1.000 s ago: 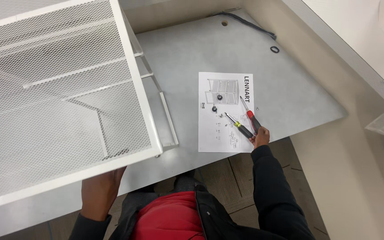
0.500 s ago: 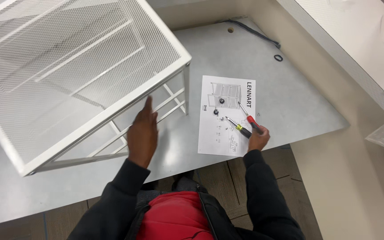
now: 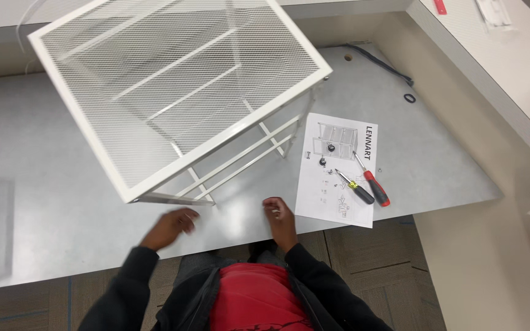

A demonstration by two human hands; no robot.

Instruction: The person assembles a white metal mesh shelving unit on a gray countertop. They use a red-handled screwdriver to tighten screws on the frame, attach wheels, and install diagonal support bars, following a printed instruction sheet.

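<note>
White wire mesh fills the middle of our view: the metal frame [image 3: 179, 86] stands tilted on the grey table [image 3: 50, 184], its mesh panel turned up towards us and its thin rails reaching down to the table on the near side.

Neither hand is on it. Our left hand [image 3: 170, 225] hovers just near of the frame's nearest corner, fingers loosely curled around nothing, though it is blurred. Our right hand [image 3: 279, 214] rests at the table's near edge, between the frame and the instruction sheet [image 3: 332, 211]. Its fingers are bent inward, and a pale speck shows at the tips; we cannot tell whether they pinch something small.

We judge this a pause between grips, with the frame resting on its own. Taking hold would call for a short reach to the near rails. The red-handled screwdriver [image 3: 372, 182] and the black-and-yellow screwdriver [image 3: 356, 188] lie to the right on the sheet, close to the right hand.

The small dark parts [image 3: 323, 161] on the sheet are too small to identify, and the frame's far feet are hidden under the mesh.
</note>
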